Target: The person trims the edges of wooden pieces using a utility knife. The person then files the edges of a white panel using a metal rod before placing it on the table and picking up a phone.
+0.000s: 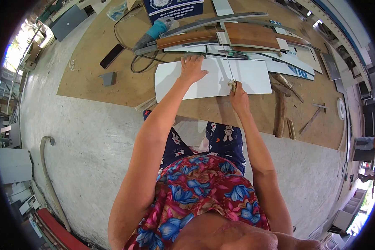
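A long white panel [212, 85] lies along the near edge of the table. My left hand [192, 68] rests on it with the fingers spread over its far edge, next to a dark-edged strip; it holds nothing. My right hand [240, 96] is closed over the panel's near right half. In its fingers is a small tool with a brass-coloured end [233, 85], whose exact kind I cannot make out. From there a thin metal line [229, 64] runs away across the panel towards a small white piece [223, 38] among the stacked strips.
Beyond the panel lie brown panels [254, 35], long grey strips [212, 20] and a teal corded power tool [156, 30]. A phone [111, 56] and a grey block [108, 78] are on the left. Wooden pieces [280, 110] and a tape roll [341, 109] are on the right.
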`<state>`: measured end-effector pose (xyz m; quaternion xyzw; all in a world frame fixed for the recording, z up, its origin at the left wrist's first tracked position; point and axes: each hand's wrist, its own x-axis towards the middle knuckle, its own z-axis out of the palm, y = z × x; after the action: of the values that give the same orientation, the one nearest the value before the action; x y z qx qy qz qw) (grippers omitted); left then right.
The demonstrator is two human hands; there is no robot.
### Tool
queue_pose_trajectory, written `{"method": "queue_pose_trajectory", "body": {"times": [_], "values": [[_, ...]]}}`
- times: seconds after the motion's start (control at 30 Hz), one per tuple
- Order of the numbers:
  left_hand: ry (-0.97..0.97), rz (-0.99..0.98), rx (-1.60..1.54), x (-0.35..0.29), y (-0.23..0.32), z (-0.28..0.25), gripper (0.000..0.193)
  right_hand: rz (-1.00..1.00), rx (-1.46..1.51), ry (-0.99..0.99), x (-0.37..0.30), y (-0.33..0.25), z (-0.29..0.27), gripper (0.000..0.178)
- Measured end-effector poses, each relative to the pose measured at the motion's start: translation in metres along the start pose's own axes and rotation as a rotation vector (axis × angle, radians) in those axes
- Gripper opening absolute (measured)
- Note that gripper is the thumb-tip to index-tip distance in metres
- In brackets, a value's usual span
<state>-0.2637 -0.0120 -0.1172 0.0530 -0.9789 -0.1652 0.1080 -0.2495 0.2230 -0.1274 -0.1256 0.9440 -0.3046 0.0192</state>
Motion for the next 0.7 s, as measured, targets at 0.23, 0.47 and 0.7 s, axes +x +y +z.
{"method": "queue_pose_trajectory", "body": {"times": [0.23, 0.47, 0.7], "values": [[0.246, 0.008, -0.346, 0.010, 0.033, -0.005, 0.066, -0.003, 0.059, 0.076, -0.001, 0.008, 0.004, 0.043], [0.088, -0.376, -1.012, 0.040, 0.061, 0.001, 0.041, -0.018, 0.078, 0.105, -0.007, 0.001, 0.002, 0.036], [-0.025, -0.653, -1.402, 0.052, 0.063, -0.001, 0.012, -0.038, 0.127, 0.129, -0.006, 0.010, 0.004, 0.035]]}}
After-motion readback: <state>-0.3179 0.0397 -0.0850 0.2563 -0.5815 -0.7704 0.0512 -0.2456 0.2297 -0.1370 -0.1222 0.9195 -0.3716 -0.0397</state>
